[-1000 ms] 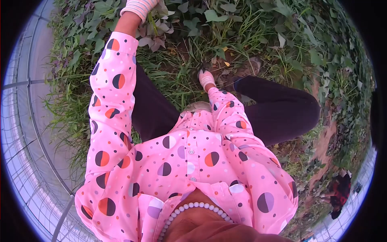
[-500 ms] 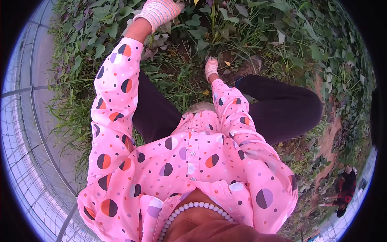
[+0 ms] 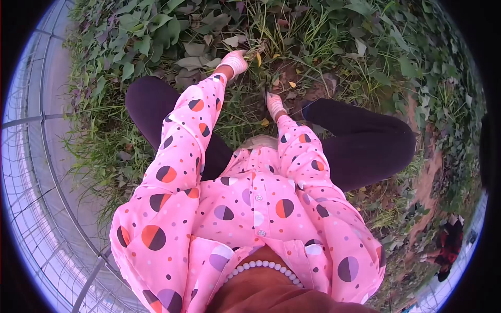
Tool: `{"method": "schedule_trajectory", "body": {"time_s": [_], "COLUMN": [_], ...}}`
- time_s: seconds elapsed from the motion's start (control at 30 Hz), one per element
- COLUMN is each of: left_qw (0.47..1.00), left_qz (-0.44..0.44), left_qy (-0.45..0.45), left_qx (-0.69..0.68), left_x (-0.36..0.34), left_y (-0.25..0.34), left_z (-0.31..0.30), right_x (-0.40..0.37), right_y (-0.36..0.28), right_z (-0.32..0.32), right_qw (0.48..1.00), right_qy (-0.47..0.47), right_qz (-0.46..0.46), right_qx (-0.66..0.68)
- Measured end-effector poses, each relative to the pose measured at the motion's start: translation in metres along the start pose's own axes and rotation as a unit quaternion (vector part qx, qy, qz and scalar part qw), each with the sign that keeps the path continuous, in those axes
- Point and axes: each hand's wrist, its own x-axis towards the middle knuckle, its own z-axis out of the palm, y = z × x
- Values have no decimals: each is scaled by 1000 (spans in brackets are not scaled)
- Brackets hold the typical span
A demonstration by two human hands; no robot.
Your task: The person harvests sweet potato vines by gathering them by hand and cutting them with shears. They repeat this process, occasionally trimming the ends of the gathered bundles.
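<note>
My left hand, in a pale pink striped glove, is closed at a tuft of grass among the leafy vines. Its fingertips are partly lost in the stems. Lower and to the right, my right hand, gloved the same way, is closed round a thin dark tool whose far end runs into the grass. What kind of tool it is does not show clearly. Between and ahead of the hands lies a patch of brown soil with a few yellow leaves.
Broad-leaved vines spread ahead and to both sides. My bent dark-trousered legs frame the work spot. Pale sheeting with a metal frame stands at left. A bare earth strip runs at right, near another person.
My left hand has come back from the far vines, down and right, closer to my right hand. My right hand has shifted slightly nearer my body. My left knee now shows further out.
</note>
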Motion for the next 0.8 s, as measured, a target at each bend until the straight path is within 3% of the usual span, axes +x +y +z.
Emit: {"method": "schedule_trajectory", "body": {"time_s": [0.03,0.07,0.1,0.13,0.2,0.33,0.4,0.47,0.53,0.57,0.67,0.7,0.73,0.8], "left_qw": [1000,1000,1000,1000,998,989,986,984,981,977,971,970,969,975], "left_qz": [2,-7,-17,-15,13,24,12,20,39,56,65,48,37,-3], "left_qy": [-3,4,11,-9,-2,-43,-58,-54,-44,-33,-9,-23,-18,-19], "left_qx": [-2,-6,-9,10,64,142,156,169,187,202,229,236,243,223], "left_x": [1,0,-3,-7,-7,-4,-4,-7,-8,-9,-13,-12,-20,-20], "left_y": [3,5,5,13,21,26,27,29,28,27,23,22,27,22], "left_z": [4,6,5,0,-1,8,13,17,24,28,40,43,36,28], "right_x": [-5,-7,0,2,5,13,19,22,29,38,72,96,109,59], "right_y": [-11,-19,-13,-12,-9,-14,-20,-18,-13,-6,37,69,96,55], "right_z": [-19,-28,-20,-30,-37,-33,-31,-36,-31,-27,1,26,32,18], "right_qw": [965,863,834,806,780,734,773,755,822,891,929,987,989,987], "right_qy": [-71,-138,-85,-146,-184,-205,-165,-210,-107,-88,-64,-47,-89,115], "right_qz": [145,278,256,271,272,290,290,286,278,256,267,151,67,-2], "right_qx": [206,399,482,505,533,579,540,552,485,364,250,37,-97,-108]}}
